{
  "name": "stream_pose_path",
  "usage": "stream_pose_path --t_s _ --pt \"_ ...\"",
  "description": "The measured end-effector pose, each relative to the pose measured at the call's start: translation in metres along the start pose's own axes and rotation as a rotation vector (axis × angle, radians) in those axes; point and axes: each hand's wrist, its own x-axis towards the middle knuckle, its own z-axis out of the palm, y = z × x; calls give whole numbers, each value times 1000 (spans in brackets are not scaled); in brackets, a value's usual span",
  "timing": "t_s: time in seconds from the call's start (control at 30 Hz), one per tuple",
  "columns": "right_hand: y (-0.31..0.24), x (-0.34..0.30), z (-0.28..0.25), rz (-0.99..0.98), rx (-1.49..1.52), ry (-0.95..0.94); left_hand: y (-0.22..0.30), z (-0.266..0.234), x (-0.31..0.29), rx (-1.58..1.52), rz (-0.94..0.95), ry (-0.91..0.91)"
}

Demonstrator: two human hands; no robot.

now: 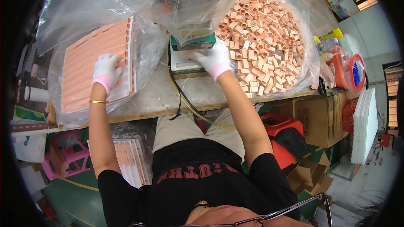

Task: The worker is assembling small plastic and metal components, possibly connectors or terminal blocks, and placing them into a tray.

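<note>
I'm seeing the left hand (107, 69) resting on peach pieces (82, 75) rowed on a white tray (131, 54), fingers curling, grip unclear; right hand (216, 58) is sitting by the green block (204, 42), fingertips blurred, can't tell.

I had bright, fairly even light that glared off the plastic sheeting (105, 2) and left soft shadows on the tabletop (149, 90). Fisheye distortion curved straight edges toward black corners; my right grip (216, 61) looked slightly blurred.
</note>
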Motion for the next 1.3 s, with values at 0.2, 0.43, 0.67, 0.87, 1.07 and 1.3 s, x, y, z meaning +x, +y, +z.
stream_pose_path --t_s 0.2,0.43,0.67,0.87,1.07,1.3 --pt "28 -5 -68 230 -947 -313 -8 4 5 -111 41 69" --pt "58 -24 -51 -89 -822 7 -2 -2 5 -20 164 186" --pt "24 -51 -41 287 425 -131 -6 3 6 -103 253 226" --pt "-27 -60 -25 186 438 -332 13 -13 4 -155 325 283" --pt "-73 -43 -18 153 570 -347 96 -16 -10 -677 363 94" --pt "-58 -42 -30 -324 98 -249 149 14 -14 -957 330 93"
